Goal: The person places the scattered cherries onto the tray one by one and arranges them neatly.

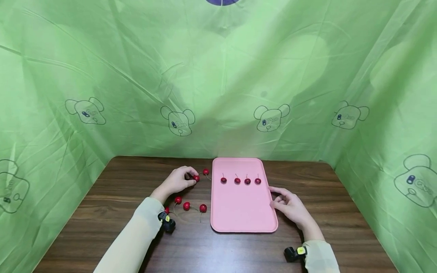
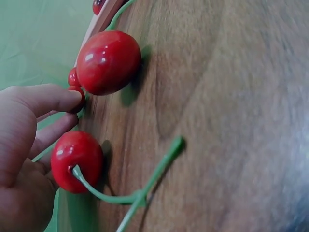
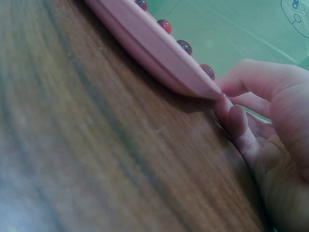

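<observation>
My left hand (image 1: 177, 180) pinches a red cherry (image 1: 196, 178) between thumb and fingertips, just left of the pink tray (image 1: 244, 212). Another cherry (image 1: 206, 171) with a stem lies beside it, close to the tray's rim. Nearer the left wrist, several more stemmed cherries (image 1: 186, 206) are scattered on the wood; the left wrist view shows two of them large, one cherry (image 2: 109, 63) above the other (image 2: 77, 162). On the tray, several darker cherries (image 1: 237, 181) form a row, stems pointing away. At the tray's right edge, my right hand (image 1: 290, 206) holds the rim with thumb and fingers.
A brown wooden table (image 1: 334, 212) carries everything. Green cloth (image 1: 222, 76) with printed bear heads hangs behind the table and on both sides. Black wrist cameras (image 1: 168, 223) sit at both sleeves.
</observation>
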Tool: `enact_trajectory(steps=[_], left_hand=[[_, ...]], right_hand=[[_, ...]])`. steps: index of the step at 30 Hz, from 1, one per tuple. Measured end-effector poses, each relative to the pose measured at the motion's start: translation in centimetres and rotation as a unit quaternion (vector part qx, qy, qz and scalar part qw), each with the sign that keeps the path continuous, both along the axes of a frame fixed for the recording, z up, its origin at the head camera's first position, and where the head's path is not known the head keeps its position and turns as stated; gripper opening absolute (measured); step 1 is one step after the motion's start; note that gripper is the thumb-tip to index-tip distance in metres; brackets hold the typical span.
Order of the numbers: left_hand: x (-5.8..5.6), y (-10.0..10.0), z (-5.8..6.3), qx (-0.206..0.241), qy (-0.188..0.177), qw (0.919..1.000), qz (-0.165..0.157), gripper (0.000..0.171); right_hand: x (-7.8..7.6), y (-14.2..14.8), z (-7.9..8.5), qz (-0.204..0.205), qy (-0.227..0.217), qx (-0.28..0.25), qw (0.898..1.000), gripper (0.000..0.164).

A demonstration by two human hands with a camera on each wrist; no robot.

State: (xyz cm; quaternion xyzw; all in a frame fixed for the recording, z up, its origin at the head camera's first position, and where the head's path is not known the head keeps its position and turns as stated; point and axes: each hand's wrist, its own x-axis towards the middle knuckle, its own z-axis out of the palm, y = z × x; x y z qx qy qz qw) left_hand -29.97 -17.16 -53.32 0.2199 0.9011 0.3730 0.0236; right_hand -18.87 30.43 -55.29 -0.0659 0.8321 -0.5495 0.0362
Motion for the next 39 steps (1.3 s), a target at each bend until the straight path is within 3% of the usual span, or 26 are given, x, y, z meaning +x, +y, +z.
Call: enact_trajectory(steps=[6, 10, 19, 25, 33, 39], left_hand=[[0.1, 0.4, 0.3, -0.01, 0.0, 0.9999, 0.006, 0.017], [0.3, 0.5, 0.5, -0.002, -0.011, 0.9996, 0.027, 0.018], [1.8, 0.3, 1.6, 0.077, -0.008, 0.992, 0.1, 0.02], [2.9, 1.8, 2.5, 0.12, 0.007, 0.9828, 0.141, 0.02], [3.7, 5.8, 3.8, 0.17, 0.028, 0.9761, 0.132, 0.022], [4.7, 9.6, 3.7, 0.172, 0.035, 0.98, 0.093, 0.023]], right_hand=[[-0.2, 0.0, -0.1, -0.001, 0.003, 0.003, 1.0, 0.056], [-0.2, 0.2, -0.1, -0.001, 0.001, 0.009, 1.0, 0.056], [-0.3, 0.1, 0.1, 0.008, 0.007, 0.003, 1.0, 0.056], [0.0, 0.2, 0.0, 0.0, -0.004, 0.005, 1.0, 0.057], [0.1, 0.3, -0.1, 0.003, 0.002, 0.002, 1.0, 0.057], [0.2, 0.0, -0.2, 0.001, -0.003, -0.003, 1.0, 0.057]])
